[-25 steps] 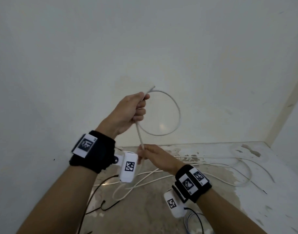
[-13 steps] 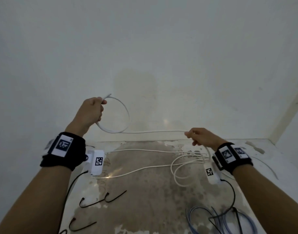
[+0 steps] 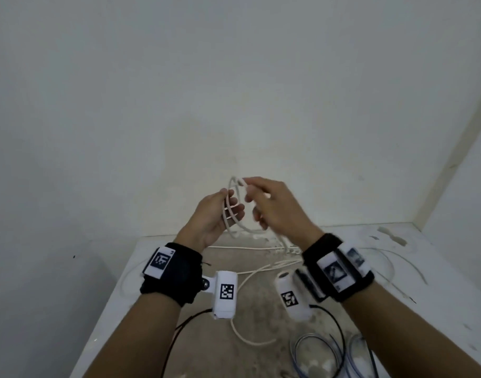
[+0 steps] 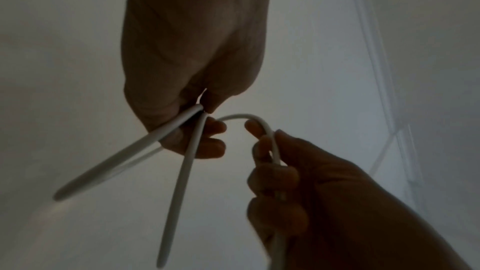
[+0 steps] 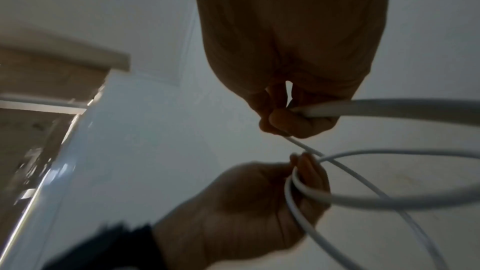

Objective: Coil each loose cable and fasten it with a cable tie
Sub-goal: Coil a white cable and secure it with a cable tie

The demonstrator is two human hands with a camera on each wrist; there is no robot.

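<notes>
White cable [image 3: 235, 214] is held up in the air before the wall [image 3: 234, 77], above the far edge of the table [image 3: 438, 268], and loops of it are gathered between both hands. Two strands are gripped by the left hand [image 3: 210, 221], whose fingers [image 4: 207, 145] are curled round them. The next bend of the cable is pinched by the right hand [image 3: 277, 211] just beside it, at 3 o'clock from the left hand, with thumb and fingertips closed on it. The rest of the cable hangs down and lies spread on the stained table top, toward 5 o'clock. A blue-grey cable coil [image 3: 329, 353] is seen at the near edge, and thin black wires [image 3: 179, 327] at 7 o'clock.
</notes>
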